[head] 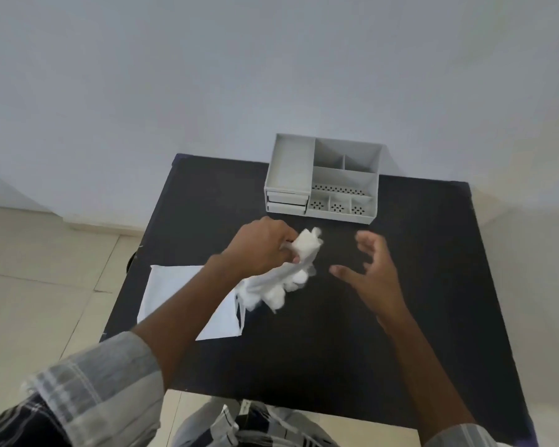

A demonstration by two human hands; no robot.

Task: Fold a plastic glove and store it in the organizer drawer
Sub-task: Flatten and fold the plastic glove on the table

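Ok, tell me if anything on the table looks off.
The glove in the left hand is bunched, not folded. The organizer drawers look shut. Nothing is spilled or damaged.

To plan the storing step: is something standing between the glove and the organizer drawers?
No object visibly does. The glove, held by the left hand, faces bare table up to the organizer; its drawers look closed.

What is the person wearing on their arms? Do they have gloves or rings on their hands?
Both arms wear a grey and white checked shirt with darker stripes. The left sleeve is pushed up near the elbow; the right sleeve just peeks in at the bottom edge. The forearms are bare. The left hand and right hand are bare too: no gloves, and no rings or watch that I can see.
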